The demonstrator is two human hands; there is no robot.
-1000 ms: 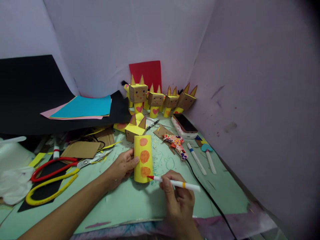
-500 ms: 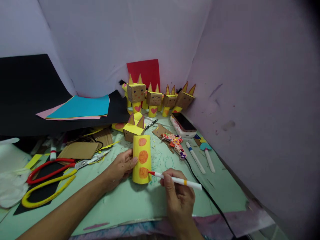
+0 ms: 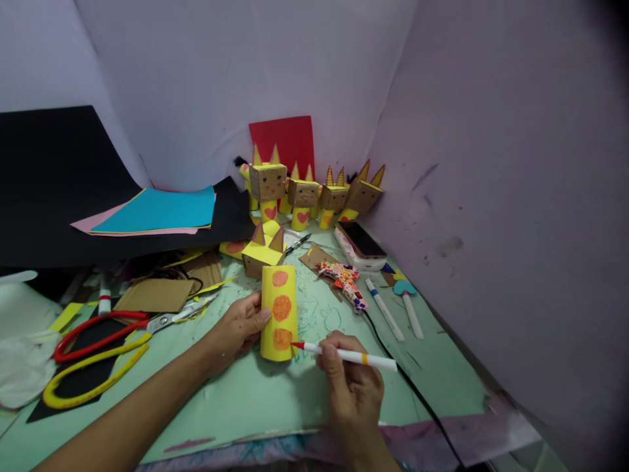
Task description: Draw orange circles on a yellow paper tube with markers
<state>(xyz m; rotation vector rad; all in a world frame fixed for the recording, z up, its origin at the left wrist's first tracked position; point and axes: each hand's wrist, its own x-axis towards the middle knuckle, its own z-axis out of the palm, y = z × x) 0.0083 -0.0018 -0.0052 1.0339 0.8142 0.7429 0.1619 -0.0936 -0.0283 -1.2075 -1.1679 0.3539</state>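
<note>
A yellow paper tube [image 3: 268, 295] stands upright near the table's middle, with a column of three orange-red filled circles on its front. My left hand [image 3: 242, 328] is closed on the tube's left side, thumb over the front. A white marker [image 3: 344, 353] with a red tip and an orange band is pinched in my right hand [image 3: 351, 377]. Its tip is at the right edge of the lowest circle; whether it touches the paper I cannot tell. Right behind the tube lies a cardboard box head [image 3: 263, 252] with a yellow top and two pointed ears.
Large scissors [image 3: 142, 334] with red and yellow handles lie at left, by cardboard scraps [image 3: 154, 295]. Coloured paper sheets [image 3: 162, 210] rest on black paper. Several box-headed figures [image 3: 304, 195] stand at the back. At right are a patterned glue gun [image 3: 344, 282] with a cord, markers [image 3: 386, 311] and a phone [image 3: 362, 239].
The marker tip has shifted very slightly down along the edge of the lowest circle. My left hand and the tube have stayed in place.
</note>
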